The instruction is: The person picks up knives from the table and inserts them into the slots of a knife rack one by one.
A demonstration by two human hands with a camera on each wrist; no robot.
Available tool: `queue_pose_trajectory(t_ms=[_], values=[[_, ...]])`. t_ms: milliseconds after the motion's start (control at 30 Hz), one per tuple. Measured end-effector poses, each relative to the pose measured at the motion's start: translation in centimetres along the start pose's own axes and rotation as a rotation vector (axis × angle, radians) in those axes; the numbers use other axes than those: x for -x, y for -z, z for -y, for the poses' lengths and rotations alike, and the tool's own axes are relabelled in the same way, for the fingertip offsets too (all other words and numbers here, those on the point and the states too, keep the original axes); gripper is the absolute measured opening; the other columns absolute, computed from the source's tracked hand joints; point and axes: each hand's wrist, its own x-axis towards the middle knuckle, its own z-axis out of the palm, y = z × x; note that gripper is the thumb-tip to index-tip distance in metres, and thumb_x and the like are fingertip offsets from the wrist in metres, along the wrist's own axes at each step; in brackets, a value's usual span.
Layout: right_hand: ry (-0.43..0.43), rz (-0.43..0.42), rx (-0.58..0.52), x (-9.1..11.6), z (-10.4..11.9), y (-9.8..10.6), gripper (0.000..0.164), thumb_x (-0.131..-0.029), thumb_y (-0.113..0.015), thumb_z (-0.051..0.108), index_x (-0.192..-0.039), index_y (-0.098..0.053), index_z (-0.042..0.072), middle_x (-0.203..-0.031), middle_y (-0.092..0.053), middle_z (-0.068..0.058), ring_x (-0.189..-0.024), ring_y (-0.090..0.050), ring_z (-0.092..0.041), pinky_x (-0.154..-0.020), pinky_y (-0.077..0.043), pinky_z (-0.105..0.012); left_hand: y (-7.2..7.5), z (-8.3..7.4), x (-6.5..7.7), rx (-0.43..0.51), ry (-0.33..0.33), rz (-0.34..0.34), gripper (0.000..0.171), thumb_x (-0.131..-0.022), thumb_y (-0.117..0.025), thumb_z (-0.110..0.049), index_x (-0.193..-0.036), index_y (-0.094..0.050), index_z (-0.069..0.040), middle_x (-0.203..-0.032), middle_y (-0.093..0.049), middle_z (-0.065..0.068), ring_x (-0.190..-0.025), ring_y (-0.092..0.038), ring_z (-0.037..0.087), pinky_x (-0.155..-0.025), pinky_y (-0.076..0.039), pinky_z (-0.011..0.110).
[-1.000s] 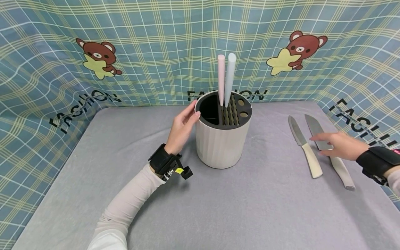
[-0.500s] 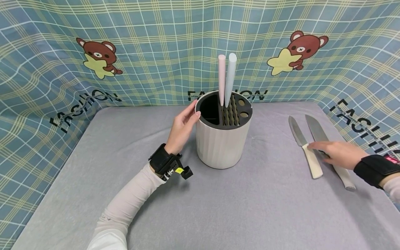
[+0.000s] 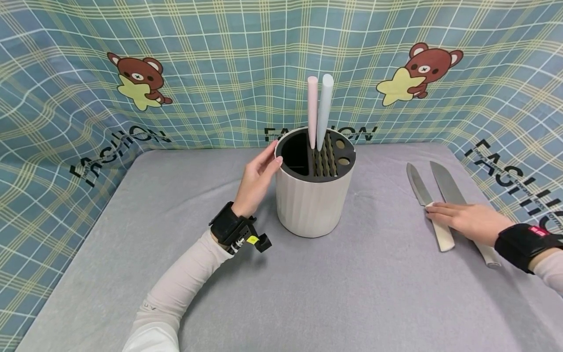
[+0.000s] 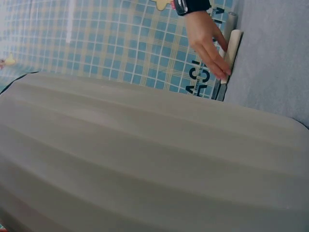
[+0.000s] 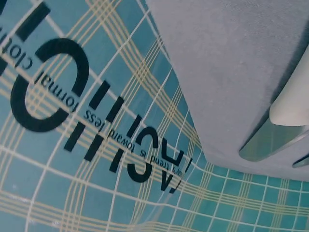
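Note:
A ribbed white knife block (image 3: 312,208) with a black slotted top stands in the middle of the head view. Fingers and thumb of my left hand (image 3: 255,183) rest at its left rim. Two handles, one pink (image 3: 312,107) and one pale blue (image 3: 325,107), stick up from its slots. At the right lie two kitchen knives, blades pointing away. My right hand (image 3: 475,220) lays fairly straight fingers across the cream handle of the smaller knife (image 3: 442,234); its thumb is hidden. Under the palm passes the larger knife (image 3: 447,181), its grip partly covered.
The table has a grey cloth (image 3: 352,298). Behind and at both sides hangs a blue plaid curtain (image 3: 228,73) with bear prints. In the knife block's top, a large compartment (image 3: 293,152) is at the left and two round holes at the right.
My right hand has moved from above the larger knife towards the smaller knife and come down over its handle. The left hand and knife block stay put; both knives lie as before.

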Motion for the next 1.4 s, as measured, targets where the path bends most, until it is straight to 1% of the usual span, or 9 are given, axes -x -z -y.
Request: queue_pose_trajectory(t_ms=[367,600,700,767,800,833,1033,1233,1400], values=[[0.101,-0.047,0.069,0.0,0.0,-1.0,0.041,-0.074,-0.042,0.001,-0.108,-0.065,0.004,-0.117,-0.065,-0.016,-0.102,-0.062,-0.031,-0.064,-0.058,-0.039,-0.1,0.2,-0.2,-0.021,0.001,-0.003,0.051,-0.104,-0.048,-0.015,-0.151,-0.032,-0.005,-0.158,-0.029,0.009,-0.143,-0.032,0.014,-0.115,-0.035,0.022],[0.102,-0.053,0.040,-0.1,0.1,-0.8,0.042,-0.074,-0.044,0.001,-0.110,-0.065,0.002,-0.117,-0.065,-0.017,-0.100,-0.064,-0.031,-0.063,-0.059,-0.041,-0.2,0.2,-0.1,-0.017,-0.011,0.009,0.051,-0.104,-0.047,-0.014,-0.151,-0.031,-0.002,-0.158,-0.028,0.013,-0.145,-0.029,0.015,-0.116,-0.032,0.021],[0.090,-0.092,0.012,-0.4,0.0,-0.8,0.034,-0.095,-0.035,0.008,-0.112,-0.064,0.002,-0.117,-0.065,-0.016,-0.097,-0.066,-0.030,-0.061,-0.057,-0.041,-0.1,0.3,-0.2,-0.018,-0.016,0.011,0.051,-0.104,-0.046,-0.014,-0.151,-0.031,-0.003,-0.158,-0.027,0.014,-0.145,-0.029,0.015,-0.116,-0.032,0.021],[0.066,-0.132,-0.026,-0.7,-0.1,-0.7,0.048,-0.107,-0.021,0.021,-0.113,-0.065,0.003,-0.116,-0.065,-0.014,-0.093,-0.066,-0.028,-0.059,-0.056,-0.040,-0.1,0.3,-0.2,-0.021,-0.016,0.011,0.050,-0.104,-0.046,-0.015,-0.151,-0.031,-0.003,-0.158,-0.027,0.013,-0.145,-0.029,0.014,-0.116,-0.032,0.021],[0.055,-0.152,-0.043,-0.9,-0.1,-0.6,0.055,-0.108,-0.016,0.028,-0.114,-0.064,0.003,-0.117,-0.064,-0.013,-0.092,-0.066,-0.027,-0.059,-0.055,-0.039,-0.1,0.4,-0.2,-0.023,-0.017,0.011,0.051,-0.104,-0.046,-0.015,-0.151,-0.031,-0.003,-0.158,-0.027,0.013,-0.145,-0.029,0.014,-0.116,-0.032,0.021],[0.044,-0.172,-0.059,-1.1,-0.1,-0.4,0.060,-0.107,-0.013,0.033,-0.114,-0.064,0.004,-0.117,-0.064,-0.011,-0.090,-0.066,-0.026,-0.059,-0.054,-0.039,-0.1,0.4,-0.2,-0.025,-0.018,0.010,0.051,-0.104,-0.046,-0.015,-0.151,-0.031,-0.003,-0.158,-0.028,0.013,-0.145,-0.029,0.014,-0.116,-0.033,0.021],[-0.029,-0.238,-0.094,-2.5,-0.6,1.0,0.058,-0.106,-0.022,0.047,-0.118,-0.062,0.007,-0.121,-0.064,-0.005,-0.087,-0.068,-0.024,-0.057,-0.053,-0.037,0.0,0.3,-0.1,-0.033,-0.014,0.008,0.051,-0.104,-0.047,-0.018,-0.151,-0.032,-0.006,-0.158,-0.030,0.007,-0.144,-0.030,0.011,-0.116,-0.032,0.021],[-0.114,-0.231,-0.150,-4.0,-1.2,2.7,0.064,-0.102,-0.023,0.054,-0.119,-0.060,0.005,-0.111,-0.067,-0.015,-0.077,-0.068,-0.025,-0.051,-0.052,-0.036,0.1,0.2,0.0,-0.040,-0.006,-0.002,0.051,-0.104,-0.048,-0.018,-0.151,-0.032,-0.006,-0.158,-0.031,0.004,-0.143,-0.031,0.010,-0.115,-0.033,0.021],[-0.153,-0.239,-0.174,-4.7,-1.5,3.6,0.068,-0.100,-0.026,0.057,-0.119,-0.060,0.001,-0.108,-0.067,-0.019,-0.071,-0.066,-0.026,-0.046,-0.050,-0.034,-0.1,-0.8,0.2,-0.033,0.017,0.002,0.050,-0.105,-0.045,-0.012,-0.151,-0.030,-0.002,-0.158,-0.028,0.010,-0.145,-0.029,0.016,-0.115,-0.033,0.021]])
